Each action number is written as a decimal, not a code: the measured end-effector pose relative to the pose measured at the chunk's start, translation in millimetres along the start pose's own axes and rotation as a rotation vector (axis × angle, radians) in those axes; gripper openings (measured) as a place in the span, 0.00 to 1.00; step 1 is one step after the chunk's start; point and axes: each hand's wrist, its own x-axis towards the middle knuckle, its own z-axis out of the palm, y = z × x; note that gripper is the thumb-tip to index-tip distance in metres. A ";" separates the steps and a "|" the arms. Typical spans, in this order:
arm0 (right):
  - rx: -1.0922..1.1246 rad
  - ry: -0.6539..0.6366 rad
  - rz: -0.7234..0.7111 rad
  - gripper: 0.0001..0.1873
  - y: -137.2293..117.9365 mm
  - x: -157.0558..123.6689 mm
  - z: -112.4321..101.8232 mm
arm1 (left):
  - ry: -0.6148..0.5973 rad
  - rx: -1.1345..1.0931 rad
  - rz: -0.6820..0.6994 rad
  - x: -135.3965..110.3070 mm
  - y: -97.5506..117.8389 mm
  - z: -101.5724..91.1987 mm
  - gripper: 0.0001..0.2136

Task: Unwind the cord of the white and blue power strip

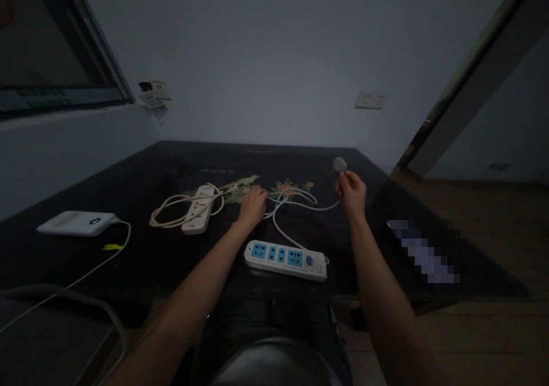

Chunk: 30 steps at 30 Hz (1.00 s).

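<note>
My right hand (352,193) is raised over the right side of the dark table. Its fingers pinch a grey-white power plug (340,164) at the cord end. From the plug a white power cord (295,203) runs left in loose loops, then down to a white power strip (285,259) with blue sockets near the front edge. At the left of the loops, my left hand (254,203) is closed on the cord, its fingertips partly hidden. Just left of it lies a second white power strip (198,210) with its cream cord (160,217) coiled over it.
A white power bank (77,223) with a cable lies on the table (150,260) at left. A blurred flat object (422,251) lies at right. Wall sockets are at right (370,100) and left (159,91). A window (55,37) is on the left.
</note>
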 end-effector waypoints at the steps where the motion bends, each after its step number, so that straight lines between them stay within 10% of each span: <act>1: -0.037 -0.049 -0.008 0.21 -1.5 -2.4 3.6 | -0.016 0.008 0.013 -0.5 4.4 0.1 0.14; 13: -0.559 -0.690 -0.064 0.08 -6.5 -38.3 52.1 | -0.031 -0.042 -0.083 -7.3 12.6 14.4 0.03; 30: -0.642 -0.688 -0.029 0.12 15.3 -57.1 73.9 | -0.054 -0.463 -0.017 7.3 6.6 18.2 0.12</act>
